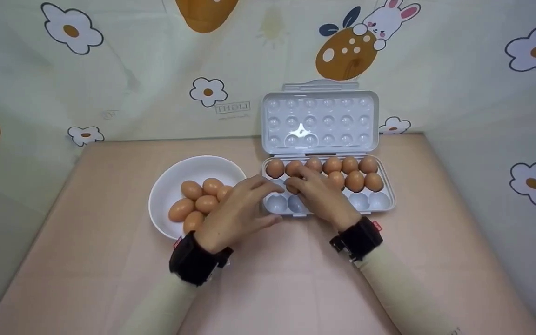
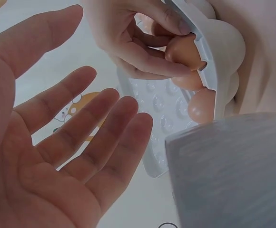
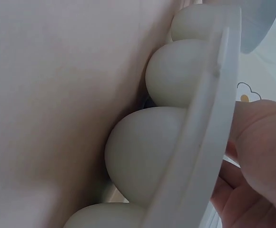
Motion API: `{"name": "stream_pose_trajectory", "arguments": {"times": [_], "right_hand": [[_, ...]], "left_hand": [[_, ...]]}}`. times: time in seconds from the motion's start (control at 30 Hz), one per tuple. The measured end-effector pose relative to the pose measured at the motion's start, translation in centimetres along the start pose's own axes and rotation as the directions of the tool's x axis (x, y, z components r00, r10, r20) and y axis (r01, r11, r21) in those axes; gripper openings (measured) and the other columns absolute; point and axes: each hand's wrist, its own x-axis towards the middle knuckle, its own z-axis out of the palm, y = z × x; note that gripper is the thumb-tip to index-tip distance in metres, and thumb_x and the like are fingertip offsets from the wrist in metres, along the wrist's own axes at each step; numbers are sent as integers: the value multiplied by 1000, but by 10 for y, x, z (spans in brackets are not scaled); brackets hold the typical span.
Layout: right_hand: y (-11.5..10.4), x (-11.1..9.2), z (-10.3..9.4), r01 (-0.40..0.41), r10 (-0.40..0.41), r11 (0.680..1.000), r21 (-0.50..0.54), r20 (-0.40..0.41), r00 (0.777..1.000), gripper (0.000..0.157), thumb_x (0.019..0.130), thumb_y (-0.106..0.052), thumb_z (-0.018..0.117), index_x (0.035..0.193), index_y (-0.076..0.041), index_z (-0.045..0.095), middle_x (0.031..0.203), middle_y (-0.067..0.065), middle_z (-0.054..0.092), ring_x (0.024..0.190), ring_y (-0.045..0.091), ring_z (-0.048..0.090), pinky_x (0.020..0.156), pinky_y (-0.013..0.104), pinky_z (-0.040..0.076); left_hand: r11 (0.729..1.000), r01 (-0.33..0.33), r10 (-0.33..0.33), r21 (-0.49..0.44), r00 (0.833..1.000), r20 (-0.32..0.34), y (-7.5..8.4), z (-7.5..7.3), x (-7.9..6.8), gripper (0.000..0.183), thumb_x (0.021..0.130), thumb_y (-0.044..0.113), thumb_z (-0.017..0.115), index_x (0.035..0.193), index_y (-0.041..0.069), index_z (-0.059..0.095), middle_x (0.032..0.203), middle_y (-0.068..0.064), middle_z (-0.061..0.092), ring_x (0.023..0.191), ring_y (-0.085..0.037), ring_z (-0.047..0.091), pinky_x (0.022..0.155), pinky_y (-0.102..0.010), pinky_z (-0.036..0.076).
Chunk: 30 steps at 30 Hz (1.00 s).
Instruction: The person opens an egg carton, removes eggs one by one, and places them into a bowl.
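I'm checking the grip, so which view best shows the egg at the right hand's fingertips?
The left wrist view: the egg shows large there, pinched by the right hand. The head view shows it smaller, partly covered by that hand. The right wrist view shows none of it; the carton fills much of the foreground.

Cream long sleeves (image 1: pixel 403 288), 2 wide black wrist straps (image 1: pixel 192 259), small red tags (image 1: pixel 378 225) at their edges

Obstacles: raised, dimpled white plastic lid (image 1: pixel 338 132) is closing off the rear of the rectangular white plastic egg tray (image 1: pixel 379 201); bare right hand (image 1: pixel 323 195) is blocking its middle. Passage: pink-beige tabletop (image 1: pixel 435 204) is leaving room rightward.
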Motion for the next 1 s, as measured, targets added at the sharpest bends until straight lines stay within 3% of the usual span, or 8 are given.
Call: {"name": "stream_pose_trajectory", "arguments": {"times": [0.2, 0.37, 0.63, 0.8, 1.0], "right_hand": [[-1, 1, 2, 3, -3, 999, -38, -11, 1000, 10, 98, -4, 74, 106, -9, 78, 112, 6, 69, 100, 25, 65, 85, 38, 55], [0, 0, -1, 10, -10, 1000, 8, -62, 998, 8, 94, -5, 79, 101, -9, 77, 105, 5, 69, 97, 24, 63, 82, 37, 55], [-5, -1, -30, -120, 143, 976, 183, -122, 982, 29, 90, -10, 85, 118, -12, 78, 104, -1, 72, 93, 17, 63, 80, 34, 55], [-15, 0, -48, -168, 231, 908, 385, -123, 965, 32, 91, -12, 86, 122, -12, 77, 116, -1, 76, 100, 14, 69, 85, 33, 61], [-31, 1, -61, -194, 265, 759, 621, -24, 964, 34, 94, -15, 83, 125, -7, 73, 120, 3, 74, 106, 17, 74, 89, 29, 62]], "left_hand": [[999, -32, 32, -4, 999, -26, -1, 0, -1, 48, 87, 24, 90, 130, 12, 71, 127, -7, 68, 116, -25, 65, 105, -41, 54], [999, -41, 40, -1, 998, -48, -3, 0, 0, 48, 87, 23, 90, 130, 11, 71, 127, -8, 68, 116, -25, 65, 105, -40, 54], [1000, 3, -3, 1, 996, -86, -2, -2, 3, 55, 89, 26, 89, 137, 12, 68, 126, -6, 68, 114, -22, 65, 103, -38, 56], [1000, 0, 0, -2, 991, -136, -1, -2, 5, 57, 89, 22, 89, 139, 12, 65, 128, -6, 67, 110, -20, 62, 94, -32, 58], [997, -38, 25, -62, 980, -195, -2, 0, 6, 61, 90, 17, 88, 144, 10, 60, 129, -6, 67, 113, -23, 67, 94, -30, 59]]}}
